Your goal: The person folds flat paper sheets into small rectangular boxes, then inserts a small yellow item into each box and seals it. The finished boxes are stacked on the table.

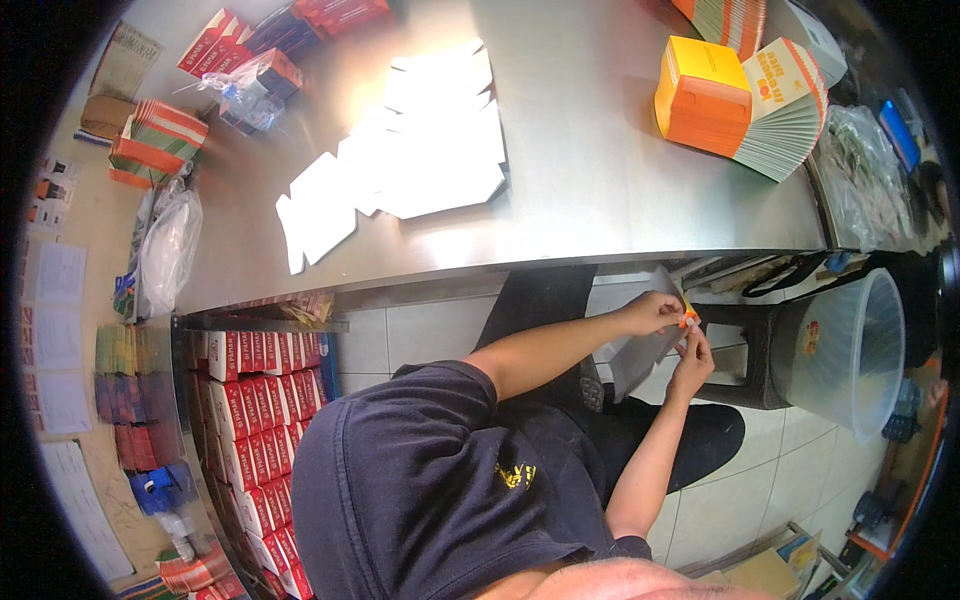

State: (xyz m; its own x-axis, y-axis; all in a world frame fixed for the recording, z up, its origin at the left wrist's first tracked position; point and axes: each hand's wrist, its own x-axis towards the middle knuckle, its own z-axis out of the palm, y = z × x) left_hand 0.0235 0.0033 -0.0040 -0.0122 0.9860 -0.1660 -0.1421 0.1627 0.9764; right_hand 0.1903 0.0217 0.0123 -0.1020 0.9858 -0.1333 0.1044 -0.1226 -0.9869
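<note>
Two hands meet below the front edge of a steel table (600,190), out over tiled floor (430,340) where there is free room between the table lip and the person's dark-shirted torso. Nearest the camera, that torso fills the lower middle and hides whatever lies beneath it; both forearms reach forward from it and to the right. The left hand (652,312) pinches the upper edge of a flat grey carton blank (640,355), fingers closed on it, while the right hand (692,362) grips its right side from below, fingertips close to a small orange patch (689,319) at the blank's top corner. What that patch is cannot be made out, and the blank's lower end is partly lost against the dark trousers. Just right of the hands stand a dark stool (745,355) and a clear plastic bin (850,350), narrowing the space on that side. To the left, stacked red and white boxes (255,400) fill a shelf under the table. Farther off, on the tabletop, white flat blanks (400,170) lie fanned out in glare, and a pile of orange blanks (740,100) sits near the right end; the table's far corners bend away and are cut off by the rim.
</note>
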